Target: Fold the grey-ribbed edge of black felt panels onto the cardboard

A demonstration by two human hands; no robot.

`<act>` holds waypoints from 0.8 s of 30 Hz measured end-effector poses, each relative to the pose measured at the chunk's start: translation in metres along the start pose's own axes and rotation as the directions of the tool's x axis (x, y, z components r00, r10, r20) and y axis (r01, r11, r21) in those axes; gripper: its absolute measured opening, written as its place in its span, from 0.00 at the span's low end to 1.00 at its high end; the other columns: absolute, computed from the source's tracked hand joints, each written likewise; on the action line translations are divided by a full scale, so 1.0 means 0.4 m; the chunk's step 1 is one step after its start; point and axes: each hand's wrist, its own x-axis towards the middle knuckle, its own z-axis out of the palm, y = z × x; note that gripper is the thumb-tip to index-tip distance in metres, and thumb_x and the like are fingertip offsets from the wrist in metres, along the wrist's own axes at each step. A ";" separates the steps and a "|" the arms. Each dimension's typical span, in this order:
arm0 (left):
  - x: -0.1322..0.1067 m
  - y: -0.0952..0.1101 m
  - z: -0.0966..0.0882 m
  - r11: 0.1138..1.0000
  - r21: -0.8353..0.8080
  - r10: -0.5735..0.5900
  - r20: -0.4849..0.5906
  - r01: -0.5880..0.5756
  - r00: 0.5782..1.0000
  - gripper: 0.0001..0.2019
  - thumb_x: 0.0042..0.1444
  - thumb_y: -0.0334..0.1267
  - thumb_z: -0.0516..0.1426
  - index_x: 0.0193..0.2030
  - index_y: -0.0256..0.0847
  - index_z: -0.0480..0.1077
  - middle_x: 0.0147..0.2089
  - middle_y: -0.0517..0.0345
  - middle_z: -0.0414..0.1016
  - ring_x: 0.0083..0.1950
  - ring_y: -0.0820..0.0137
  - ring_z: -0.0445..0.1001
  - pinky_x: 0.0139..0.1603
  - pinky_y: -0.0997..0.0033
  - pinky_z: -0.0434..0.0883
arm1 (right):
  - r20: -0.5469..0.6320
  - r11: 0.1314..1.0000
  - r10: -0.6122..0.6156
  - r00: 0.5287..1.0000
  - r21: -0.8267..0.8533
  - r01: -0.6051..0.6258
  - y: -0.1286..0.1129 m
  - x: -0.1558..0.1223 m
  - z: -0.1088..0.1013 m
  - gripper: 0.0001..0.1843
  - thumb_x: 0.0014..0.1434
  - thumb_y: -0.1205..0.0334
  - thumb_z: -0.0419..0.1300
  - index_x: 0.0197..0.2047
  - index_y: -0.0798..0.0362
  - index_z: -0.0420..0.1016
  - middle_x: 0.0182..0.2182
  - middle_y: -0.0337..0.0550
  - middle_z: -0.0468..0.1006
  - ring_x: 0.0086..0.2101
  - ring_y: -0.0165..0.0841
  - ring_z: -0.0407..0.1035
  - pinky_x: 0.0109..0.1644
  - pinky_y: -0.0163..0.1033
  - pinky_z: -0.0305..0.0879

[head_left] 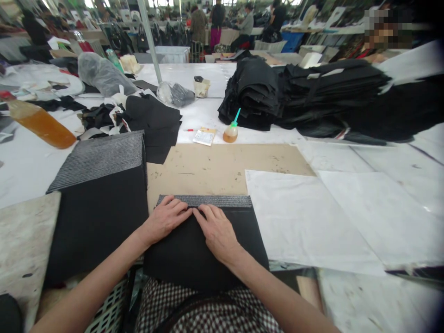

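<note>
A black fabric panel (243, 231) with a grey ribbed strip (222, 200) along its far edge lies on the brown cardboard sheet (222, 166) in front of me. My left hand (165, 218) and my right hand (217, 231) lie flat on the panel, fingertips almost meeting just below the ribbed strip. Both hands have their fingers stretched out and hold nothing. A tall stack of similar black and grey panels (100, 194) stands immediately left of my left hand.
White paper sheets (312, 222) lie to the right. A small glue bottle (231, 132) with a teal nozzle, a red pen and a small card lie beyond the cardboard. Piles of black fabric (305, 92) fill the back right. An orange-filled bottle (41, 122) lies at left. People stand far behind.
</note>
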 end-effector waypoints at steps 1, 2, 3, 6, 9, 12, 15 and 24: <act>-0.008 -0.006 0.003 0.999 -0.027 -0.020 -0.017 0.019 1.000 0.16 0.67 0.30 0.50 0.58 0.42 0.68 0.47 0.51 0.72 0.49 0.65 0.68 0.57 0.58 0.64 | -0.002 1.000 -0.019 1.000 0.008 0.019 -0.013 0.008 0.009 0.24 0.64 0.75 0.49 0.63 0.59 0.64 0.51 0.53 0.69 0.51 0.44 0.60 0.56 0.48 0.61; -0.018 -0.013 0.007 0.997 -0.061 -0.044 -0.037 0.042 0.998 0.16 0.67 0.30 0.50 0.58 0.43 0.69 0.46 0.52 0.72 0.48 0.66 0.68 0.56 0.59 0.65 | -0.001 0.999 -0.031 1.000 0.014 0.031 -0.022 0.013 0.017 0.24 0.65 0.75 0.49 0.63 0.60 0.63 0.49 0.53 0.70 0.49 0.43 0.61 0.55 0.47 0.62; -0.030 -0.022 0.011 0.993 -0.096 -0.073 -0.056 0.067 0.996 0.16 0.66 0.30 0.50 0.58 0.43 0.69 0.46 0.52 0.72 0.48 0.66 0.68 0.54 0.61 0.66 | 0.000 0.999 -0.036 0.999 0.018 0.036 -0.029 0.017 0.025 0.24 0.65 0.75 0.49 0.63 0.61 0.63 0.47 0.53 0.71 0.48 0.43 0.61 0.55 0.47 0.62; -0.072 -0.051 0.021 0.976 -0.175 -0.142 -0.075 0.127 0.987 0.15 0.67 0.30 0.50 0.56 0.44 0.71 0.47 0.52 0.73 0.47 0.67 0.68 0.52 0.64 0.67 | 0.006 0.999 -0.034 0.999 0.033 0.034 -0.035 0.018 0.037 0.27 0.63 0.75 0.50 0.65 0.61 0.61 0.46 0.52 0.71 0.47 0.43 0.61 0.54 0.48 0.63; -0.104 -0.072 0.019 0.972 -0.184 -0.163 -0.067 0.148 0.984 0.15 0.67 0.30 0.50 0.55 0.45 0.71 0.47 0.52 0.72 0.47 0.68 0.68 0.52 0.64 0.67 | 0.020 0.999 -0.024 1.000 0.038 0.023 -0.034 0.018 0.036 0.31 0.61 0.76 0.52 0.67 0.57 0.59 0.46 0.52 0.70 0.47 0.43 0.61 0.53 0.48 0.62; -0.116 -0.079 0.008 0.984 -0.129 -0.134 -0.053 0.127 0.989 0.16 0.66 0.29 0.50 0.56 0.45 0.71 0.48 0.52 0.72 0.48 0.67 0.68 0.52 0.64 0.66 | 0.031 1.000 -0.014 0.999 0.019 0.013 -0.035 0.022 0.032 0.33 0.60 0.77 0.52 0.68 0.52 0.59 0.47 0.51 0.69 0.46 0.44 0.60 0.51 0.49 0.62; -0.113 -0.077 -0.007 0.995 -0.058 -0.080 -0.015 0.079 0.997 0.16 0.67 0.29 0.49 0.57 0.44 0.70 0.48 0.51 0.72 0.48 0.66 0.67 0.53 0.62 0.65 | 0.035 1.000 -0.016 0.999 -0.002 0.016 -0.036 0.031 0.025 0.31 0.60 0.76 0.52 0.66 0.51 0.61 0.46 0.51 0.69 0.45 0.44 0.60 0.50 0.49 0.62; -0.130 -0.073 -0.020 0.983 -0.052 -0.173 0.021 0.173 0.985 0.17 0.67 0.32 0.50 0.60 0.46 0.68 0.49 0.52 0.72 0.49 0.65 0.68 0.51 0.62 0.66 | -0.034 0.994 -0.094 0.995 0.053 0.095 -0.103 0.089 0.038 0.22 0.65 0.74 0.50 0.62 0.60 0.65 0.51 0.55 0.69 0.50 0.43 0.60 0.56 0.47 0.61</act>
